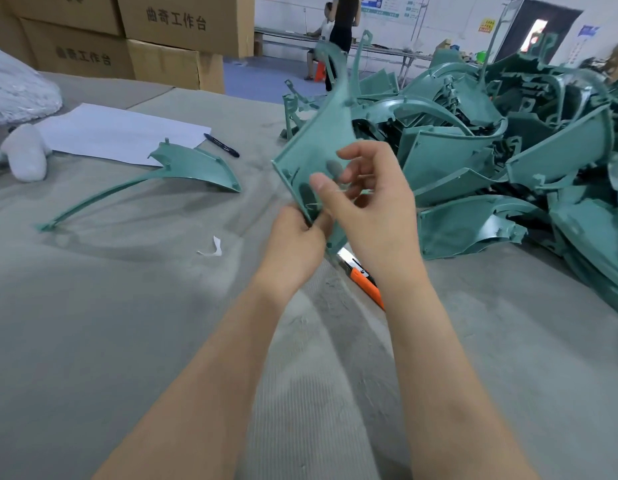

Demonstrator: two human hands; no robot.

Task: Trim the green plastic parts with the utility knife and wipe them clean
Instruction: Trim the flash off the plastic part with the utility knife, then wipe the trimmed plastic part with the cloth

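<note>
L side of table [93, 306]: paper [120, 133], pen [221, 145], and a loose green part [196, 166] lying flat, well apart from the hands. Centre: held green part [318, 143] stands upright, tip up. Left hand [293, 237] grips its bottom edge; right hand [366, 202] is just beside it, thumb on the face, fingers curled at the R edge. Both hands are close together, clamped on it. Utility knife [364, 278] lies on the table under the right wrist, unheld. R side: pile of green parts [508, 150].

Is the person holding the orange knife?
No, the orange knife lies on the table under the right forearm, while the left hand and right hand hold a green part.
</note>
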